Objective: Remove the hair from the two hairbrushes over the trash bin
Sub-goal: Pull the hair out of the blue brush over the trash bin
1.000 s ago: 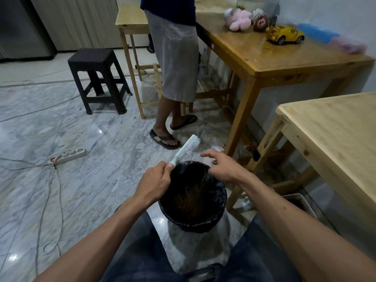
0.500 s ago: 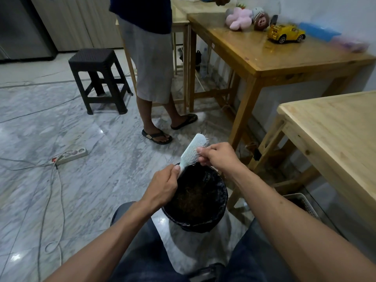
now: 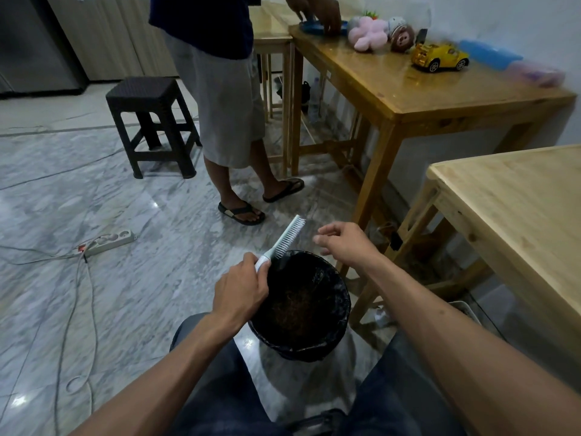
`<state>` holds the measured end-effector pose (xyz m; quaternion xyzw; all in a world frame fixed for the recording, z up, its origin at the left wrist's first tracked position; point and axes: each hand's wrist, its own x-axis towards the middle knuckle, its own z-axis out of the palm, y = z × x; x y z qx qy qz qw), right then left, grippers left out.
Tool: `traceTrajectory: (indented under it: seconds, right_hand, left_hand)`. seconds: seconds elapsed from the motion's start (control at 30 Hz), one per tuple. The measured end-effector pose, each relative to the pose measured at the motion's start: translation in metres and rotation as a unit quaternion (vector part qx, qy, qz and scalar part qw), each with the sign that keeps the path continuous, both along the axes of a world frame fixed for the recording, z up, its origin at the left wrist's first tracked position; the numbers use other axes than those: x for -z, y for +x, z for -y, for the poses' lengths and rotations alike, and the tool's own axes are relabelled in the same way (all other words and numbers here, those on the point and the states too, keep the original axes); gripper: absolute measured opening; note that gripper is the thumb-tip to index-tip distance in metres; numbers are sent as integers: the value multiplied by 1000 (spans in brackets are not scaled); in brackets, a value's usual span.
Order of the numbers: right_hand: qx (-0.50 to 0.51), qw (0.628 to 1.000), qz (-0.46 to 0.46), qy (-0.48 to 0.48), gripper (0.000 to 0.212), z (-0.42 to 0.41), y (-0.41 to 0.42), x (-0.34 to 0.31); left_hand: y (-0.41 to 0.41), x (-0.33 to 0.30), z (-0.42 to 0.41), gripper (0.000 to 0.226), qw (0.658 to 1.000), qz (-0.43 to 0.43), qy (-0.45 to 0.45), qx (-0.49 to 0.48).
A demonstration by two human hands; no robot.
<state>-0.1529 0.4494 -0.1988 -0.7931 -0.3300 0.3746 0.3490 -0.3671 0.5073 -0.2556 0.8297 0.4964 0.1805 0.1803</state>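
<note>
Between your knees, on the glossy grey-veined marble floor (image 3: 132,303), sits the round trash bin (image 3: 341,309), lined with a crinkled black plastic bag and holding a brownish, matted tangle of hair at its bottom. Your left hand (image 3: 240,292) curls tightly round the slim, pale handle of the hairbrush (image 3: 287,239), holding it at the bin's far left rim; the long narrow head slants up and away to the right, its rows of fine white plastic bristles facing right. Your right hand (image 3: 345,243) hovers above the bin's far right rim, apart from the brush, fingers loosely bent with thumb and forefinger near each other; whether they pinch any hair you cannot tell. To your right stands a pale, matte wooden table (image 3: 515,209); farther off, a lacquered, shiny one (image 3: 424,89) carries a yellow toy car (image 3: 438,56) and pink plush toy (image 3: 367,33). A dark, woven-textured square stool (image 3: 147,118) stands far left.
</note>
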Motion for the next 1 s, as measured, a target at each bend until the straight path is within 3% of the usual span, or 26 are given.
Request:
traceTrajectory:
  seconds: [0.1, 0.27, 0.33, 0.4, 0.6, 0.73, 0.87, 0.93, 1.0]
  right_hand:
    - [18, 998, -50, 24, 35, -2, -14, 3]
    - [130, 965, -215, 72, 11, -9, -29, 5]
    - [153, 957, -230, 83, 8, -13, -31, 7]
    - [168, 964, -187, 83, 5, -13, -31, 10]
    - [113, 993, -5, 45, 24, -10, -23, 8]
    - [126, 989, -28, 66, 24, -7, -6, 9]
    - [97, 995, -20, 32, 37, -3, 10, 14]
    - [78, 997, -22, 18, 46, -3, 6, 9]
    - [56, 996, -60, 15, 39, -2, -2, 0]
  left_hand:
    - [5, -5, 8, 27, 999, 23, 25, 24]
    - [7, -6, 18, 25, 995, 53, 75, 38]
    - [9, -6, 20, 26, 994, 57, 85, 34]
    - [11, -6, 22, 28, 995, 58, 71, 30]
    - [21, -1, 25, 39, 994, 96, -59, -3]
    - [20, -6, 12, 54, 969, 150, -190, -39]
    - [10, -10, 11, 57, 918, 213, -333, -24]
    - [10, -15, 13, 52, 903, 235, -358, -17]
    - [12, -19, 16, 49, 898, 245, -365, -1]
